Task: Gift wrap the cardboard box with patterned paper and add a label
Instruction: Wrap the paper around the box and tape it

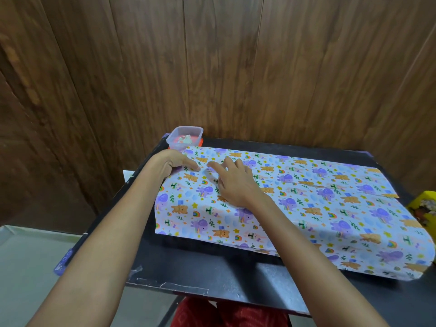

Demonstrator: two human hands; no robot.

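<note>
Head view. Patterned paper lies draped over a long raised shape on the black table, centre to right of frame. The cardboard box is hidden underneath (only the paper's bulk gives it away). An overlap seam runs along the top toward the right edge.

Left hand, centre-left, grips the paper's left end, thumb flat on top and fingers curled over the edge. Right hand, just beside it, rests on top with fingers spread, index reaching toward the left thumb.

A clear plastic tub sits at the paper's upper-left corner with a small printed scrap inside; cannot tell whether that is the label. Yellow object at the right edge.

Step in hand, as I judge it: closing the left end. To do it well, pin the top with the right palm so the seam does not slide. Pull the overhang taut and crease it sharply against the box corner before folding down. Thin paper likely tears if tugged.
</note>
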